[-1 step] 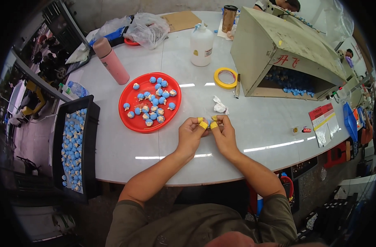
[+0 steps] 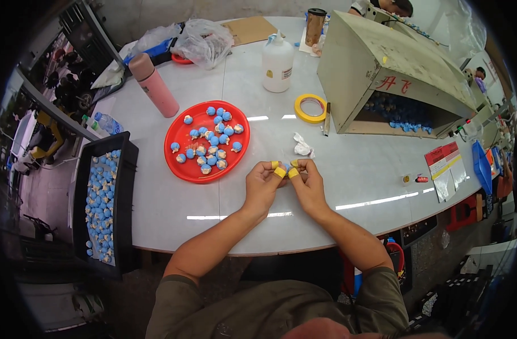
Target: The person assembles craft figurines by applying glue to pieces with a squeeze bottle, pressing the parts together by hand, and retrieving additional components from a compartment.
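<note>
Head view, only view available.

- Left hand (image 2: pixel 262 183) and right hand (image 2: pixel 309 183) meet over the white table (image 2: pixel 360 169), near edge, centre. The fingertips wear yellow tape wraps.
- Both hands pinch one small blue piece (image 2: pixel 285 168) between thumbs and forefingers. The piece is mostly hidden by the fingers and its shape cannot be told. It is held just above the table top, right of the red tray (image 2: pixel 179 169).
- The tray carries a loose scatter of blue-and-white pieces (image 2: pixel 213 144), none touched by either hand.
- Far left, at the table's edge: a black crate (image 2: pixel 125 169) filled with more of the same pieces.
- Just beyond the hands: a crumpled white scrap (image 2: pixel 302 148). Farther off: a yellow tape roll (image 2: pixel 310 108), a white squeeze bottle (image 2: pixel 277 65) and a pink flask (image 2: pixel 155 86).
- Far right: a beige slanted box (image 2: pixel 383 62), open at the front, with blue pieces inside.

Change check: against the frame from the same instant, nothing has shifted. The hands, the pinch and the tray contents match. Judgement: work on the held piece is mid-step, and it has not been set down.
</note>
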